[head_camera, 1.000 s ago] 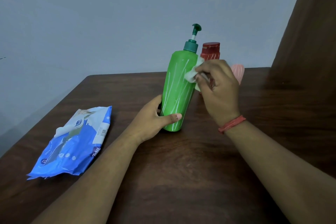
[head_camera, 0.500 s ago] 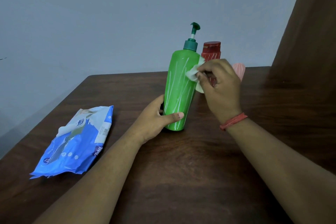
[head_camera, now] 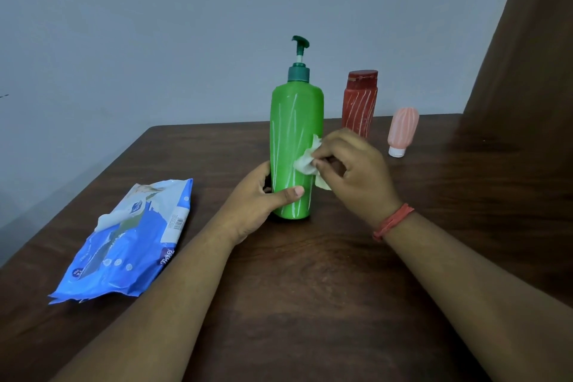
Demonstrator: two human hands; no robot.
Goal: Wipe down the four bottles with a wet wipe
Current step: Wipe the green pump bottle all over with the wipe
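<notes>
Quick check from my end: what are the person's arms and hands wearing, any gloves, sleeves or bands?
Both forearms are bare, with no sleeves in view and no gloves. The right hand has a red-orange thread band wound in several strands round its wrist. The left hand shows no band, watch or ring. The fingers are bare on both.

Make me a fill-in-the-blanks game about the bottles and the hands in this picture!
1. The right hand presses a white wipe against the ____ bottle.
2. The left hand grips that bottle near its ____.
3. The small pink bottle stands on its ____ cap.
4. The blue wipes pack lies to the ____ of both hands.

Missing words: green; bottom; white; left
</notes>
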